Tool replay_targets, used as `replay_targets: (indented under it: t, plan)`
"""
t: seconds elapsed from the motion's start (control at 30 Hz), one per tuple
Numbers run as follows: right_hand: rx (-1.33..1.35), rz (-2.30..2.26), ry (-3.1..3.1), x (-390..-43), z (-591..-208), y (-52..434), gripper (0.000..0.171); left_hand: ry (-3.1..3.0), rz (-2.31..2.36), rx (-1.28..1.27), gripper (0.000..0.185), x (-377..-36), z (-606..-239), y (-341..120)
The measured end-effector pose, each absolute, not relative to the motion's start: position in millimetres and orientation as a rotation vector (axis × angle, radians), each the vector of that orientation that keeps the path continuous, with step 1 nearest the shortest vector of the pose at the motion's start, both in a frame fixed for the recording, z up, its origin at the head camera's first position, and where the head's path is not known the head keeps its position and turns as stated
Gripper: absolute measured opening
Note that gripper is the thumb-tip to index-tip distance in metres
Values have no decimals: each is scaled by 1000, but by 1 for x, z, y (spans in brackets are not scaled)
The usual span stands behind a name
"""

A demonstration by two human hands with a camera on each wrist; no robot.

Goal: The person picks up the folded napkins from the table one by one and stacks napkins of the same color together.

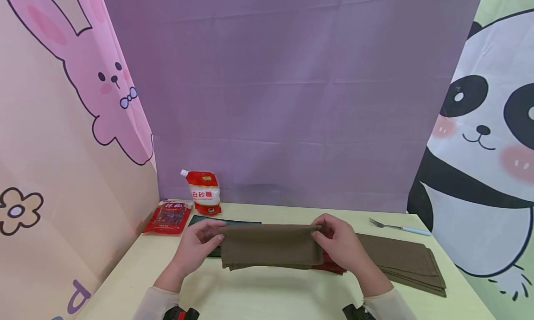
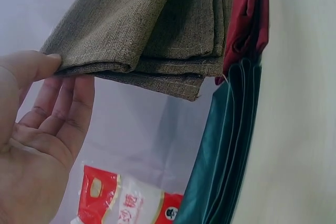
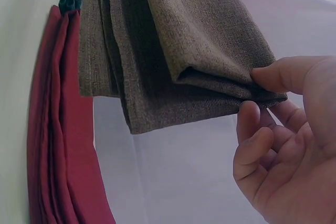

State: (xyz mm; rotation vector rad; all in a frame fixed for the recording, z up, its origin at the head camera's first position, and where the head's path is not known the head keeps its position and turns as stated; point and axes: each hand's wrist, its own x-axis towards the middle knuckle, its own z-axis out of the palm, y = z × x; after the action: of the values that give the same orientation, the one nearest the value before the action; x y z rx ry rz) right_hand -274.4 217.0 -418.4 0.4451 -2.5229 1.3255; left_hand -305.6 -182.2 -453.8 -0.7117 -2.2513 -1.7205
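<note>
A brown folded cloth (image 1: 271, 246) hangs in the air between both hands, its layers drooping below the upper edge. My left hand (image 1: 199, 246) pinches its upper left corner between thumb and fingers. At the upper right corner my right hand (image 1: 340, 243) pinches the same cloth. Behind it lie a folded dark green cloth (image 1: 244, 222) and a folded red cloth (image 1: 331, 265), both partly hidden. In the left wrist view the green cloth (image 2: 231, 145) shows several stacked layers. The red cloth (image 3: 71, 129) appears at the left of the right wrist view.
Several brown cloths (image 1: 400, 259) lie folded in a pile on the right of the table. A fork (image 1: 398, 227) with a pale handle is behind them. At the back left are a red packet (image 1: 168, 217) and a red-and-white sugar pouch (image 1: 204, 193) with a white cap.
</note>
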Motion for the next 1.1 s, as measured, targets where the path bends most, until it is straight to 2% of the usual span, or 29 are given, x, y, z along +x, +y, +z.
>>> replay_targets:
  t: [0.6,1.1]
  plan:
    - [376,1189,-2471,-266,-405,258,12,-2204,-1756,-723,31,-312,-438,-138]
    - [310,1084,-2459,-255,-403,289,10,-2207,-1761,-757,30,-318,-444,-101]
